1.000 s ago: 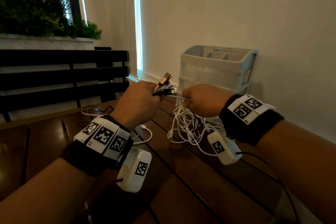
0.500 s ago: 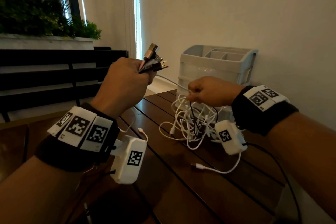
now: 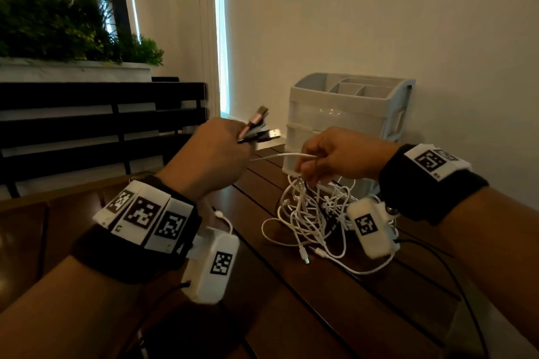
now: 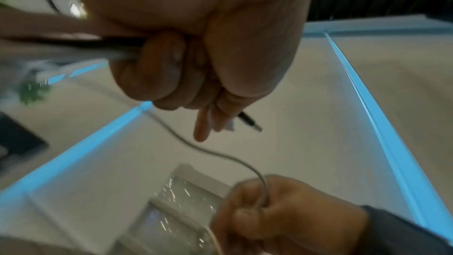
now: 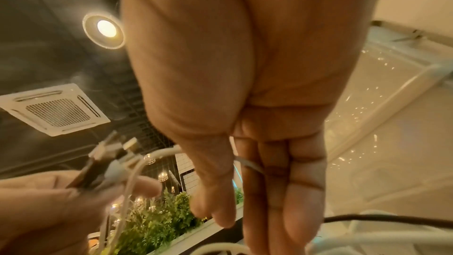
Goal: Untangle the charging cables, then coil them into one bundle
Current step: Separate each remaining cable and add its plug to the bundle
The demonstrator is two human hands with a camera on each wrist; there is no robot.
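My left hand (image 3: 230,143) grips a bunch of USB plug ends (image 3: 258,128), pink, black and white, that stick out past its fingers toward the wall. A white cable (image 3: 277,156) runs from that fist across a short gap to my right hand (image 3: 309,162), which pinches it between thumb and fingers. Below the right hand a tangle of white cables (image 3: 309,213) lies on the dark wooden table (image 3: 291,315). In the left wrist view the fist (image 4: 196,61) closes on the cables. In the right wrist view the cable (image 5: 250,164) crosses under the thumb.
A grey plastic drawer organizer (image 3: 350,114) stands against the wall just behind the tangle. A black slatted bench back (image 3: 87,114) and a planter with greenery (image 3: 58,23) are to the left. Thin black wires from the wrist cameras trail over the table at right.
The left hand, raised half a second ago, has come back down and closer to the right hand. The stretch of white cable between the two hands is shorter.
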